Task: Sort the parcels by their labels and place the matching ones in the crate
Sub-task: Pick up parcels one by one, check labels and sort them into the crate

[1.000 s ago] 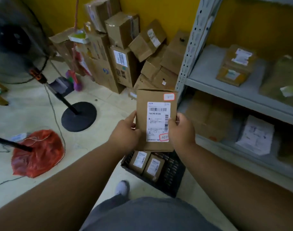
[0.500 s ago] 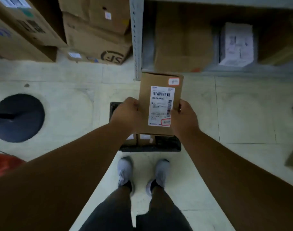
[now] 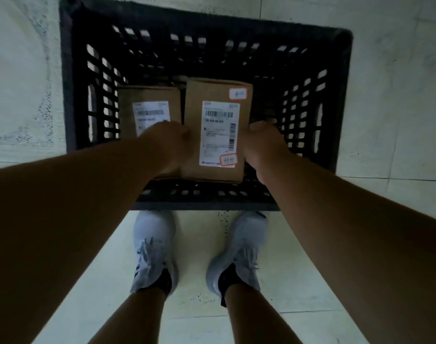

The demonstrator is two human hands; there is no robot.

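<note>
I hold a brown cardboard parcel (image 3: 215,130) with a white barcode label and two red-bordered stickers, down inside the black slatted plastic crate (image 3: 308,58). My left hand (image 3: 169,142) grips its left edge and my right hand (image 3: 260,142) grips its right edge. A second labelled brown parcel (image 3: 150,105) lies in the crate just to the left, touching the held one and partly hidden by my left hand. Whether the held parcel rests on the crate floor is hidden.
The crate stands on a pale tiled floor (image 3: 398,95). My two feet in grey shoes (image 3: 153,249) stand right at its near wall. The crate's right and far parts hold nothing visible.
My view has dropped from the shelf and box pile to straight above the crate. Both hands have lowered the parcel from chest height into the crate, beside the parcel lying there.
</note>
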